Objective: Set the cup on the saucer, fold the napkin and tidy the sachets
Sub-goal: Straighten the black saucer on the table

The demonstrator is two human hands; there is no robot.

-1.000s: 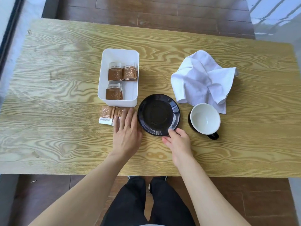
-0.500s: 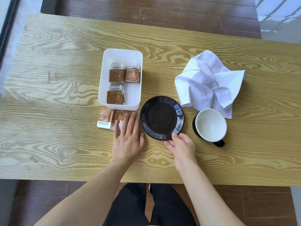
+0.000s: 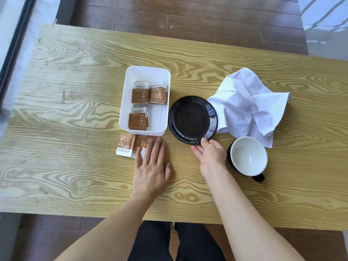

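Note:
A black saucer sits in the middle of the table, its right rim against the crumpled white napkin. My right hand pinches the saucer's near rim, thumb on top. The empty cup, black outside and white inside, stands upright right of that hand, handle toward me. My left hand lies flat on the table, fingertips on loose brown sachets. More sachets lie inside the white box.
The wooden table has bare surface on its left half and along the near edge. The white box stands just left of the saucer. Dark floorboards lie beyond the far edge.
My right hand has moved the saucer away from me, beside the box and up to the napkin. The left hand stays on the loose sachets. The camera view has shifted.

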